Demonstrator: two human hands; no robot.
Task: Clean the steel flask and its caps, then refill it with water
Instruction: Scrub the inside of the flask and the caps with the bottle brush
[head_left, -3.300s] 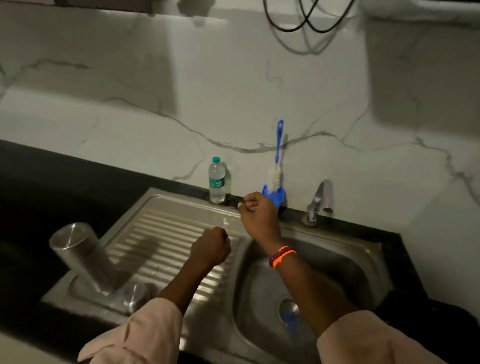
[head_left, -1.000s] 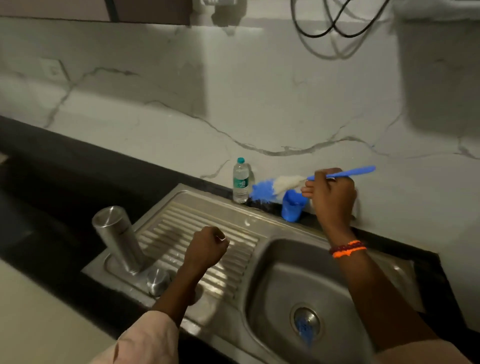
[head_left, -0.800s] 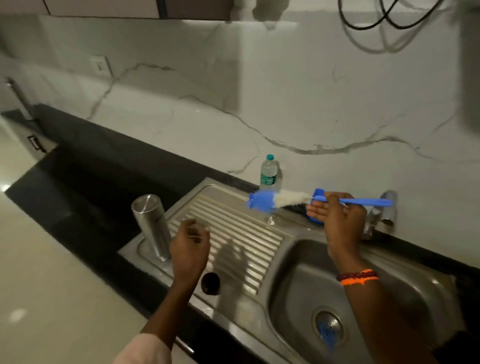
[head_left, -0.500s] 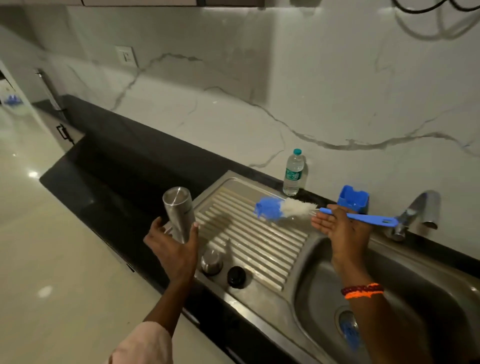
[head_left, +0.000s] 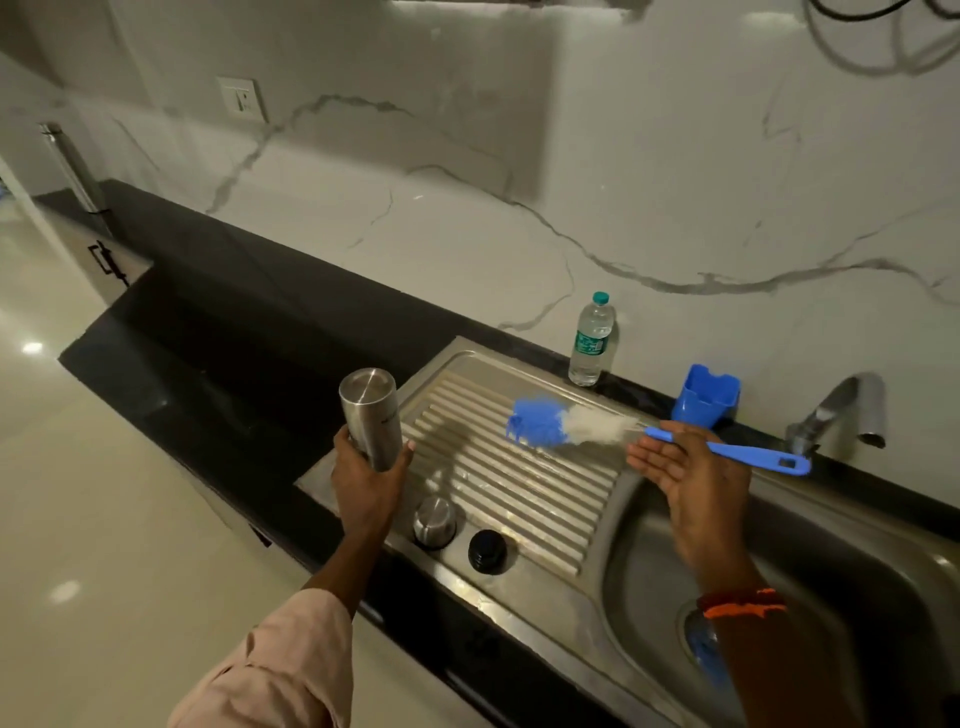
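Observation:
My left hand (head_left: 366, 483) grips the steel flask (head_left: 371, 415) near its lower end, at the left edge of the drainboard (head_left: 519, 478); a flat closed end faces up. The flask leans slightly. A steel cap (head_left: 434, 521) and a black cap (head_left: 487, 551) sit side by side on the drainboard's front rim, just right of that hand. My right hand (head_left: 685, 478) holds the blue handle of a bottle brush (head_left: 540, 422) under its thumb, fingers stretched out. The brush lies level, its blue and white bristles over the drainboard and pointing left toward the flask.
The sink basin (head_left: 831, 571) lies at the right, with something blue at its drain (head_left: 701, 644). Behind it stand a tap (head_left: 836, 410), a blue brush holder (head_left: 704, 397) and a plastic water bottle (head_left: 589, 340) against the marble wall. Black countertop (head_left: 234, 338) stretches left.
My right hand took the brush out of its holder and swung it level over the drainboard. My left hand reached left and closed round the flask. The view turned left.

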